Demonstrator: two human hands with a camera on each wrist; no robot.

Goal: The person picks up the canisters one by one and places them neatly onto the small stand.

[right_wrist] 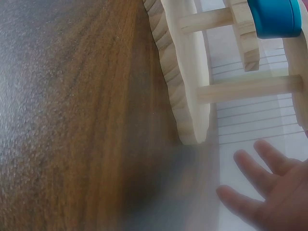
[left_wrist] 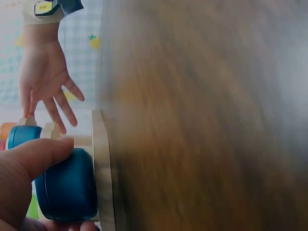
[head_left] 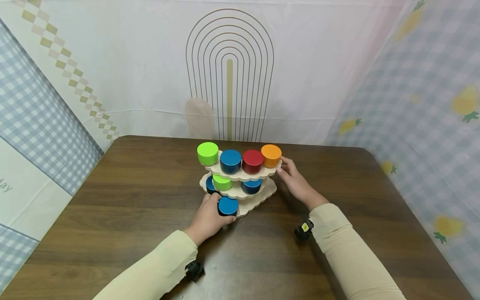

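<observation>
My left hand (head_left: 207,218) grips a blue round block (head_left: 228,205) at the front of the bottom tier of a wooden tiered stand (head_left: 258,199). In the left wrist view, the thumb (left_wrist: 53,151) lies across this block's side. My right hand (head_left: 298,183) is at the right end of the top tier, its thumb and a finger pinching the edge beside an orange block (head_left: 271,156); its other fingers (right_wrist: 255,173) are spread. Green (head_left: 208,153), blue (head_left: 230,161) and red (head_left: 253,161) blocks also stand on the top tier.
On the middle level are a green block (head_left: 222,182) and a blue block (head_left: 251,186); another blue block (head_left: 211,184) is partly hidden at left. The stand sits on a brown wooden table (head_left: 142,200). A patterned cloth (head_left: 150,71) hangs behind.
</observation>
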